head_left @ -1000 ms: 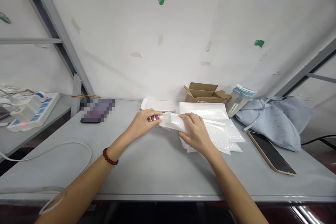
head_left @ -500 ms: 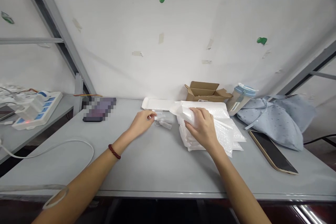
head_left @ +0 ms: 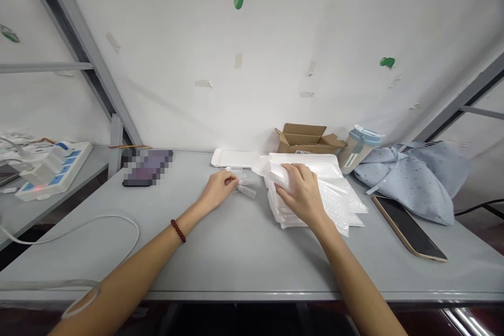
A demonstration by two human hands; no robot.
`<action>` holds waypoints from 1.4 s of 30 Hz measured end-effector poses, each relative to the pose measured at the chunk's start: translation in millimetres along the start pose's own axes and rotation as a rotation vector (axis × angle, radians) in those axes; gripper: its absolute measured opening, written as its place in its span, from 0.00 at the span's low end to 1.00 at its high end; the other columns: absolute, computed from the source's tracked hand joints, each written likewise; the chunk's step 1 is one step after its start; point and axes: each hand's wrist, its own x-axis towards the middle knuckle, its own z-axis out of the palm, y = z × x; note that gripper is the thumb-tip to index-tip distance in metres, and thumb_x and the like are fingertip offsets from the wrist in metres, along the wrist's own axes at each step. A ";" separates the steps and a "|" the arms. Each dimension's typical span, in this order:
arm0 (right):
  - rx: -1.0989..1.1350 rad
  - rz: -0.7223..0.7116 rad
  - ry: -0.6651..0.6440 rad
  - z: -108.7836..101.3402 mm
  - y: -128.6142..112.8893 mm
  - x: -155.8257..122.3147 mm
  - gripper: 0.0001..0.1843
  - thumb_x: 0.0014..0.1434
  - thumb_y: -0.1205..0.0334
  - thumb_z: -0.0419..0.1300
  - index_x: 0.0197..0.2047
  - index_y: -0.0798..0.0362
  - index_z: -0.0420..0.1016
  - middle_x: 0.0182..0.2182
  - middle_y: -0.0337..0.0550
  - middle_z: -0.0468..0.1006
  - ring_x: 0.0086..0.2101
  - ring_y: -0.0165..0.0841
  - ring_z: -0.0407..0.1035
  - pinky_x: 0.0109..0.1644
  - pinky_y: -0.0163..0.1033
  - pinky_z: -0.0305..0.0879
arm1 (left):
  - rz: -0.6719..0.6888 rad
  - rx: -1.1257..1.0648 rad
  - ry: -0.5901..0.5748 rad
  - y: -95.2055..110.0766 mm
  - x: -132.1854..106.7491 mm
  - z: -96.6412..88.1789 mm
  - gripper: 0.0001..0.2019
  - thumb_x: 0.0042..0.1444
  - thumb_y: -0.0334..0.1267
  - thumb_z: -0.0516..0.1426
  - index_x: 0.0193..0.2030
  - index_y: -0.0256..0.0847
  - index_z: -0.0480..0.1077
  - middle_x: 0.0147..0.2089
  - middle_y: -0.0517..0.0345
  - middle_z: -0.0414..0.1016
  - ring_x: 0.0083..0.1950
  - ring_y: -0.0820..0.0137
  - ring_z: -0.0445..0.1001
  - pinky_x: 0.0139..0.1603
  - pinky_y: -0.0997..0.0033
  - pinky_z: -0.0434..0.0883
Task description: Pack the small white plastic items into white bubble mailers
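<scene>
My left hand (head_left: 217,189) rests on the grey table (head_left: 220,252), fingers pinched on a small clear plastic piece (head_left: 241,182) lying among a few such pieces. My right hand (head_left: 301,194) grips a white bubble-wrap bag (head_left: 275,172), lifted and curled off the top of a stack of bubble-wrap bags (head_left: 334,199). A red bead bracelet sits on my left wrist.
A white tray (head_left: 233,158) and an open cardboard box (head_left: 305,139) stand by the wall. A blue-lidded bottle (head_left: 356,149), blue cloth (head_left: 413,178) and a tablet (head_left: 407,228) lie right. A dark phone (head_left: 145,168), a power strip (head_left: 51,168) and a white cable (head_left: 79,226) lie left.
My hands have drawn apart: the right pulled the bubble-wrap bag back over the stack, while the left lowered to the table with the small clear pieces.
</scene>
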 end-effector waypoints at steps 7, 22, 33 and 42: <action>-0.052 -0.028 -0.024 4.8 1.7 -1.2 0.20 0.56 0.58 0.54 0.52 0.52 0.62 0.44 0.50 0.68 0.46 0.42 0.62 0.47 0.47 0.58 | -0.049 -0.202 0.150 14.7 -1.8 -25.8 0.12 0.54 0.45 0.54 0.31 0.39 0.74 0.33 0.57 0.77 0.35 0.68 0.72 0.37 0.71 0.67; -0.083 -0.060 -0.049 4.8 -5.3 -1.7 0.21 0.54 0.63 0.56 0.52 0.53 0.63 0.44 0.50 0.68 0.45 0.42 0.62 0.47 0.46 0.59 | 0.070 -0.256 0.174 28.6 -7.6 -43.7 0.12 0.54 0.47 0.56 0.30 0.40 0.73 0.33 0.57 0.77 0.36 0.69 0.71 0.39 0.70 0.66; -0.013 -0.184 -0.072 8.7 -16.8 -6.9 0.23 0.52 0.66 0.56 0.53 0.54 0.64 0.45 0.51 0.67 0.44 0.42 0.61 0.47 0.47 0.58 | 0.197 -0.152 0.049 34.3 -14.5 -25.0 0.08 0.56 0.42 0.55 0.33 0.44 0.75 0.37 0.56 0.78 0.47 0.63 0.69 0.47 0.66 0.67; -0.016 -0.222 -0.050 10.1 -17.0 -7.0 0.24 0.51 0.67 0.57 0.53 0.56 0.65 0.44 0.51 0.67 0.43 0.41 0.61 0.46 0.45 0.57 | 0.337 -0.120 0.039 39.2 -21.3 -8.3 0.07 0.55 0.32 0.55 0.32 0.42 0.75 0.34 0.58 0.79 0.42 0.65 0.67 0.44 0.65 0.67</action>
